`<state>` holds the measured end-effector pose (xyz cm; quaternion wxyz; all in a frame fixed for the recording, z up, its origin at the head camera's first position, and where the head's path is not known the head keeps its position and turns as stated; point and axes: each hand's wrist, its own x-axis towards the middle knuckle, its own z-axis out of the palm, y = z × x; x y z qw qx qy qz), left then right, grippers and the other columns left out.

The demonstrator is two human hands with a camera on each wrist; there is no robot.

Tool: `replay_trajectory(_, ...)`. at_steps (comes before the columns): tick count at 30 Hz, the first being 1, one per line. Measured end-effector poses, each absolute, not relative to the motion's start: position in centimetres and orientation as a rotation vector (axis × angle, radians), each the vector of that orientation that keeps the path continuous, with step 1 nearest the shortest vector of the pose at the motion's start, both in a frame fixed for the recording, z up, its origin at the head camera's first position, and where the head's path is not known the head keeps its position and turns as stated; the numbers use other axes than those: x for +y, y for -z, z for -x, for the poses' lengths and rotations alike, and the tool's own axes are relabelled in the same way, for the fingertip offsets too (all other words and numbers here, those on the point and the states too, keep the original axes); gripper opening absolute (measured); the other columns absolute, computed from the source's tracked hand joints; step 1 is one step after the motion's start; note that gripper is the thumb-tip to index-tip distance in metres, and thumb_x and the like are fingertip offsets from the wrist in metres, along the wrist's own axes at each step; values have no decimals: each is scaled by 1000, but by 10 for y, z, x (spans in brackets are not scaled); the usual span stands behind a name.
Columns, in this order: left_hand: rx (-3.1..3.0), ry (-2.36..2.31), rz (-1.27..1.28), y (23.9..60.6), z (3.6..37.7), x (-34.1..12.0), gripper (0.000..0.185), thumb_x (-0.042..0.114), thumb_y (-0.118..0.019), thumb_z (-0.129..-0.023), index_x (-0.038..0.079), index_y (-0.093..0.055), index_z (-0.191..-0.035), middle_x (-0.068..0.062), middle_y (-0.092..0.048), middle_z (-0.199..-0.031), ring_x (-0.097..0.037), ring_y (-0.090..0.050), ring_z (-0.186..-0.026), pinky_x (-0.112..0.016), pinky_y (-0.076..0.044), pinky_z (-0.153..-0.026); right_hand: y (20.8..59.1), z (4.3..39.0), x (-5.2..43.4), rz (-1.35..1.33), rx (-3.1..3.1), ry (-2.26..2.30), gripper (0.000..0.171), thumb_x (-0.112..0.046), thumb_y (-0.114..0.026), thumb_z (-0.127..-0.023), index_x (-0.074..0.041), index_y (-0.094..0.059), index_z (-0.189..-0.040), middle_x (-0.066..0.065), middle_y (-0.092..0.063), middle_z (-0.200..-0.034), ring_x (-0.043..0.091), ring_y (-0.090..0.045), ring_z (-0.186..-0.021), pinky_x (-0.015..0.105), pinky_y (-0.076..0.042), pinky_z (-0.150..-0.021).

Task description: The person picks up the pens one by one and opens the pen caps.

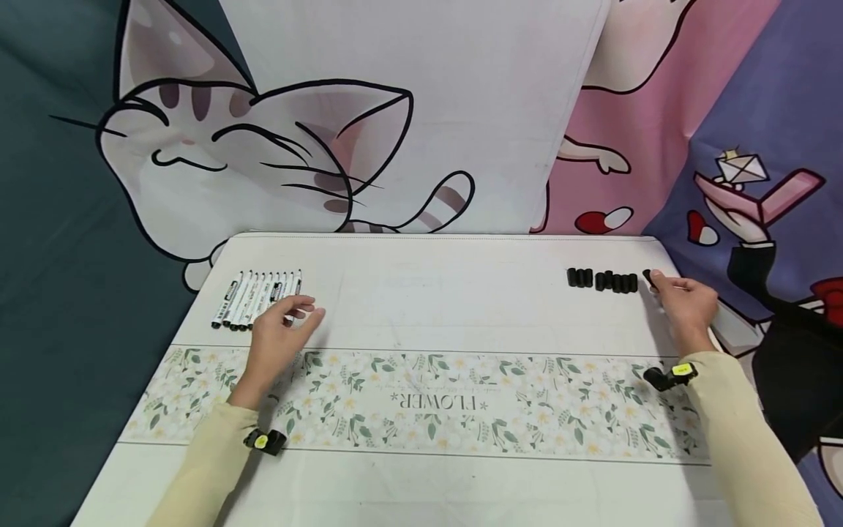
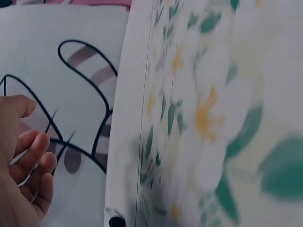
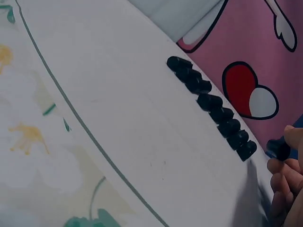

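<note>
In the head view my right hand point(image 1: 688, 301) is at the table's right edge. Its thumb and fingers pinch a short black marker cap point(image 3: 278, 148), held beside the end of a row of similar black caps point(image 1: 615, 282). My left hand point(image 1: 283, 338) is over the right end of a row of white markers point(image 1: 245, 301), fingers loosely bent, thumb apart and nothing in between. These markers lie side by side with narrow dark tips toward the back and black ends toward the front. My left hand partly hides the rightmost ones.
A white table point(image 1: 428, 293) carries a printed band of leaves and flowers point(image 1: 421, 402) across its front half. Behind it hangs a cloth with a cartoon cat point(image 1: 224, 161); pink and purple cartoon cloth point(image 1: 632, 146) hangs at the right, close to the right hand.
</note>
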<state>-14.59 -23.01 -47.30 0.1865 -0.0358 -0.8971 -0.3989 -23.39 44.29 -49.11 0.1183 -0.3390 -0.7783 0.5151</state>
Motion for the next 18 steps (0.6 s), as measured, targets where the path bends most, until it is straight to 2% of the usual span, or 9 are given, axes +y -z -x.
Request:
replay_trajectory(3,-2547,1122,168,473,140,-220,30,27,-77,-94,7,-72,-116,-8,-73,-102,-25,-65,-91,-44,-49,-80,495,236,444,1004,-2276,-1504,27,-49,-80,-85,-30,-66,-72,-23,-62,-53,0,-59,-48,21,-40,-45)
replay_trajectory(13,-2580,1134,305,476,133,-200,28,25,-78,-93,11,-73,-116,-5,-73,-103,-24,-66,-93,-47,-51,-80,498,244,446,1038,-2445,-1372,29,-56,-75,-86,-37,-65,-68,-27,-60,-52,-2,-55,-55,24,-41,-50)
replay_trajectory(16,-2581,1125,320,477,132,-198,27,24,-78,-92,11,-73,-116,-5,-73,-103,-23,-66,-92,-46,-52,-79,496,245,446,1058,-2491,-1372,29,-56,-71,-89,-29,-73,-81,-27,-60,-52,-3,-56,-58,25,-44,-51)
replay_trajectory(18,-2588,1113,317,477,132,-199,28,24,-78,-92,10,-73,-116,-5,-73,-103,-23,-66,-92,-46,-51,-79,494,245,446,1059,-2526,-1364,37,-57,-66,-92,-21,-75,-96,-27,-59,-53,-4,-57,-59,24,-45,-54)
